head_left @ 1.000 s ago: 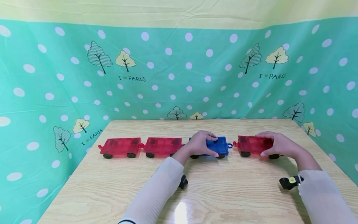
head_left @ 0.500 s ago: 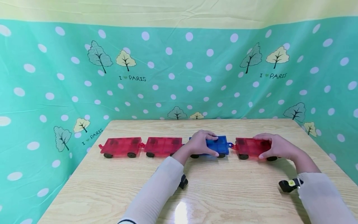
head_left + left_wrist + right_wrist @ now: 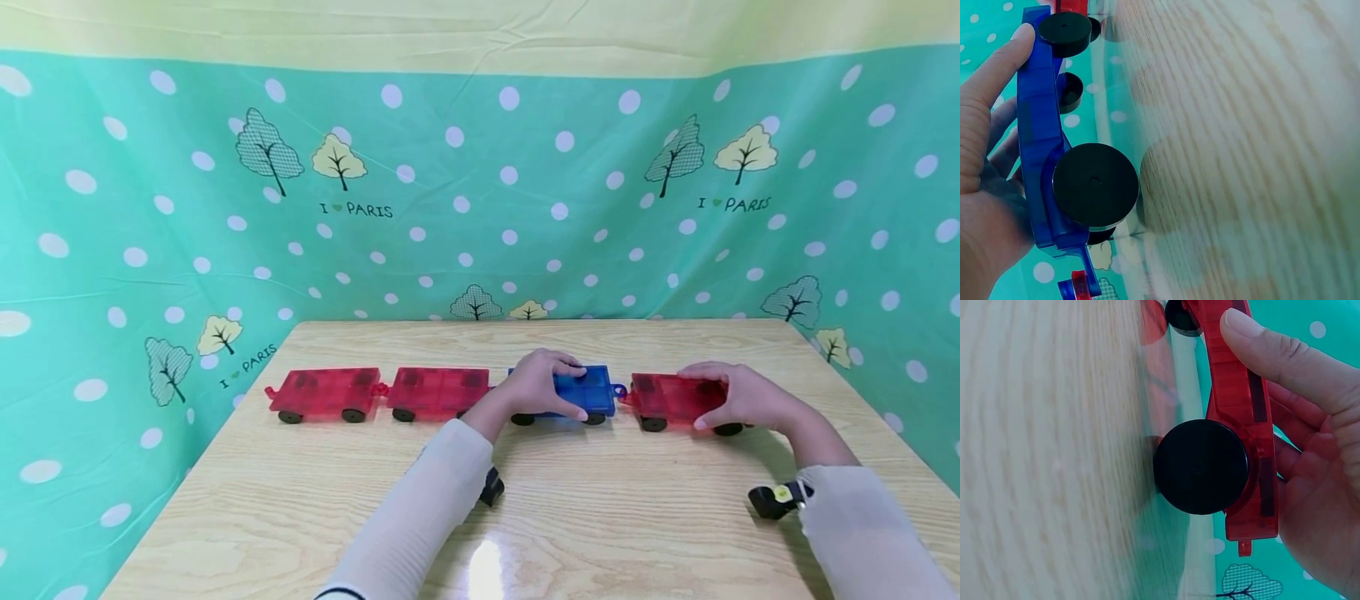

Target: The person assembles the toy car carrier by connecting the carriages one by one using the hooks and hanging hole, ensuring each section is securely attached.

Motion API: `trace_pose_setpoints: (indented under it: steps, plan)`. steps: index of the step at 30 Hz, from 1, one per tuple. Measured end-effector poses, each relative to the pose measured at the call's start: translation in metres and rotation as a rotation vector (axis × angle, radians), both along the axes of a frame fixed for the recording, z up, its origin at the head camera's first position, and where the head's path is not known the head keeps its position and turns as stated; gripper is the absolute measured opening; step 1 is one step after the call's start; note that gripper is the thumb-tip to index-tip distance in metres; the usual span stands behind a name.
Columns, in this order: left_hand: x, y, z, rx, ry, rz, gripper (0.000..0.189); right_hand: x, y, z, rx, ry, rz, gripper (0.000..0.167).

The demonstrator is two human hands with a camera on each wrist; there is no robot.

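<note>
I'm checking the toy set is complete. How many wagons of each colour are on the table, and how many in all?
Red wagons: 3, namely the left end wagon, the second wagon and the one the right hand holds.
Blue wagons: 1, held by the left hand.
Total: 4.

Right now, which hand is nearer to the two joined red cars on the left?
Left. The left hand holds the blue car next to the joined red cars; the right hand holds the far red car.

A staged play corner: a light wooden table point(image 3: 525, 517) backed by a teal polka-dot "I love Paris" tree-print cloth point(image 3: 480, 200), with 4 translucent plastic toy wagons point(image 3: 438, 390).
</note>
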State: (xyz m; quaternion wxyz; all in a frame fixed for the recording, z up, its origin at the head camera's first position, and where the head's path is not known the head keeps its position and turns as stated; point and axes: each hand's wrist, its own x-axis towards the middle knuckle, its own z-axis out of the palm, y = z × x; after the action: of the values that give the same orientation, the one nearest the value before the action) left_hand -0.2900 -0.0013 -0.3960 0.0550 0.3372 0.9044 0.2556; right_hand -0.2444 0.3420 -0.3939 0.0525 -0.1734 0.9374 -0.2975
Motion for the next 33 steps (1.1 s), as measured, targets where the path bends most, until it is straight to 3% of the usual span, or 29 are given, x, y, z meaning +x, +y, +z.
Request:
trace_pose_setpoints:
  steps: [15,33]
  plan:
    - [-0.0014,0.0061,0.0038,-0.045,0.007,-0.007,0.07,0.0001,-0.001,0.0005,0.001,-0.032,-0.004,0.082]
    - [-0.0061,0.0091,-0.0042,-0.06,-0.022,0.0,0.069,0.0014,-0.0021,0.0009,0.005,-0.018,0.009,0.083]
